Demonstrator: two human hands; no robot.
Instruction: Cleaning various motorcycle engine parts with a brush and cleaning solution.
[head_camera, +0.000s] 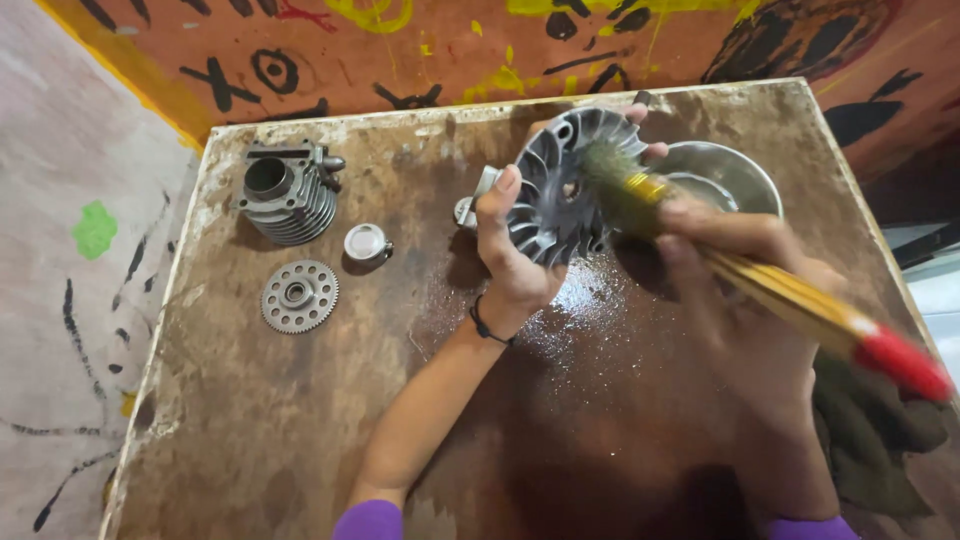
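My left hand (507, 248) holds a round grey finned metal disc (558, 200) upright above the wet brown table (300, 420). In my right hand (745, 270) is a paintbrush (790, 300) with a yellow wooden handle and red end. Its dark bristles press on the disc's finned face near the hub. Just behind the disc and brush stands a shiny metal bowl (735, 175).
A finned engine cylinder (288, 192) sits at the table's back left, with a small metal cap (365, 242) and a toothed gear wheel (299, 296) beside it. A dark rag (880, 440) lies at the right edge. Painted walls surround the table.
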